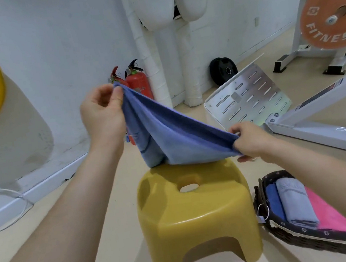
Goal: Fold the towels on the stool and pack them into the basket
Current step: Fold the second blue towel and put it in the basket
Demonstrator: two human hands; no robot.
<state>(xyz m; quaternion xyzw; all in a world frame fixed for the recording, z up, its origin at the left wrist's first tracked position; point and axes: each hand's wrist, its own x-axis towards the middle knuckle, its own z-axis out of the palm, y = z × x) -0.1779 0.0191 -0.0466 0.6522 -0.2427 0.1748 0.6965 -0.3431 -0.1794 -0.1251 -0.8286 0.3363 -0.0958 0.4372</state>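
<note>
A gym floor holds a stool (198,211) beside a basket (297,233). Above the stool, the left hand (102,114) and right hand (250,140) each pinch a corner of the towel (167,131), stretched between them, its lower edge brushing the seat.

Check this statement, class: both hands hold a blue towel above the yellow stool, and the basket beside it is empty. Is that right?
One part is wrong. The head view shows the basket already holds folded towels. The left hand and right hand do hold the blue towel above the yellow stool.
</note>
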